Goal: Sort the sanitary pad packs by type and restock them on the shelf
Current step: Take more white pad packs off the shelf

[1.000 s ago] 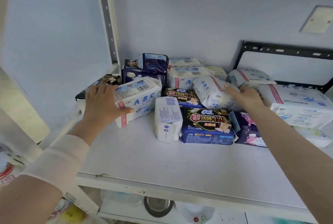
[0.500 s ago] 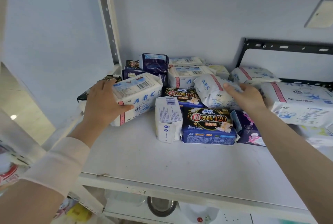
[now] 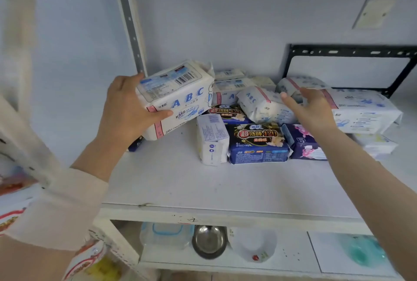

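Note:
My left hand (image 3: 126,111) grips a large white ABC pack (image 3: 178,97) and holds it tilted above the white shelf (image 3: 180,181) at the left. My right hand (image 3: 309,109) lies with fingers extended on a smaller white ABC pack (image 3: 264,104) in the pile. In front of that stand a dark blue 420 pack (image 3: 257,143), a small white pack (image 3: 211,140) on its end and a purple flowered pack (image 3: 302,143). A long white ABC pack (image 3: 365,109) lies to the right. More white packs (image 3: 230,82) sit behind.
A perforated metal upright (image 3: 128,18) stands at the shelf's back left. A black metal bracket (image 3: 347,52) hangs on the wall behind the right packs. The lower shelf holds a plastic box (image 3: 167,233), a steel bowl (image 3: 209,240) and a white bowl (image 3: 255,244).
My left hand has lifted the large ABC pack off the shelf and tilted it up. My right hand stays on the smaller ABC pack.

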Demonstrator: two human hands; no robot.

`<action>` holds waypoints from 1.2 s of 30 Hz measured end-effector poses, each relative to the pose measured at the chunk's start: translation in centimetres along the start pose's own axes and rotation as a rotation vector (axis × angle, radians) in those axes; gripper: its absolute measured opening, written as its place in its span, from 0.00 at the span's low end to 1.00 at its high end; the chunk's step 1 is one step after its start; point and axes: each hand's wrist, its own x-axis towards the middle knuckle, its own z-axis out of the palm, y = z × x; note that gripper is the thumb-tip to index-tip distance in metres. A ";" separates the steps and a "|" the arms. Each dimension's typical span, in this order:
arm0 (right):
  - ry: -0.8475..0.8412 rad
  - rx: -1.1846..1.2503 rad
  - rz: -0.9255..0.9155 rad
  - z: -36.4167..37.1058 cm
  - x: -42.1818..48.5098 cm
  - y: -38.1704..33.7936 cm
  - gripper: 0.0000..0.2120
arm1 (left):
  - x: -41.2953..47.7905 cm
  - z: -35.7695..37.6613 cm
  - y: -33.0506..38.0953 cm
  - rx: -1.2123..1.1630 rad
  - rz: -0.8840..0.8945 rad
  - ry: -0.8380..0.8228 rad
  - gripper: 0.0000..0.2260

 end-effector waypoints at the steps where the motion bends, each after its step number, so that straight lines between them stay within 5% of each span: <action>1: 0.021 0.012 0.000 -0.4 -0.4 0.0 0.31 | 0.0 -0.1 0.5 -0.007 0.015 -0.004 0.42; 13: 0.304 -0.157 -0.014 -7.5 0.4 5.5 0.39 | -1.0 4.1 8.2 -0.010 0.112 -0.114 0.42; 19: 0.343 -0.283 0.240 -11.3 4.9 10.7 0.48 | -0.5 7.5 12.1 0.015 0.117 -0.111 0.41; 26: -0.039 0.146 0.596 -15.2 7.3 12.8 0.26 | -0.5 10.2 15.0 0.046 0.121 -0.137 0.42; 34: -0.270 0.292 0.705 -15.4 8.8 13.2 0.30 | -0.8 10.8 15.9 0.053 0.126 -0.145 0.43; 36: -0.284 0.300 0.719 -15.3 9.0 13.3 0.38 | -1.0 10.9 16.0 0.053 0.126 -0.153 0.42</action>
